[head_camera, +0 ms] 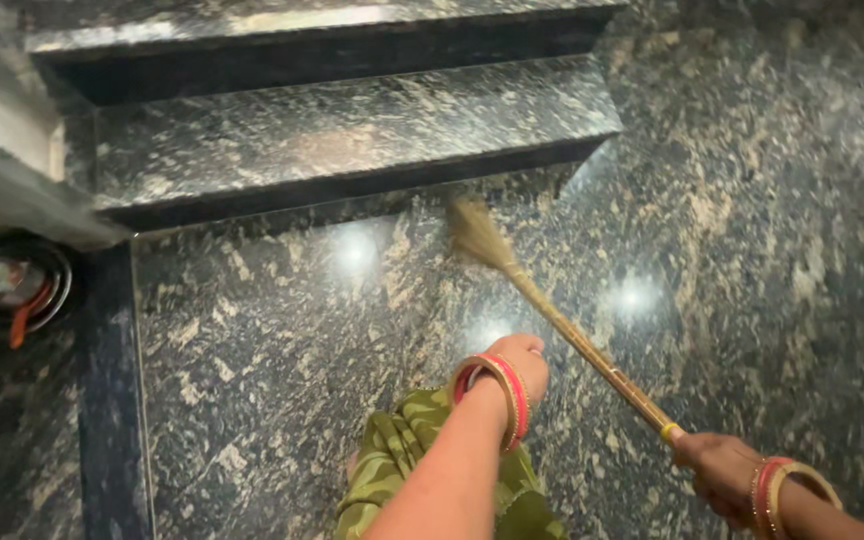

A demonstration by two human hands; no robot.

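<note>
At the far left a round metal dish (14, 288) sits on the dark stone floor (282, 330), then the left hand (524, 362) hangs curled and holding nothing, while the right hand (717, 468) is clamped on a broom (552, 315) whose bristles touch the floor below the lowest step (352, 140).

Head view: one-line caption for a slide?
Right hand grips a broom, bristles on the dark granite floor below the steps; left hand hangs empty.
</note>
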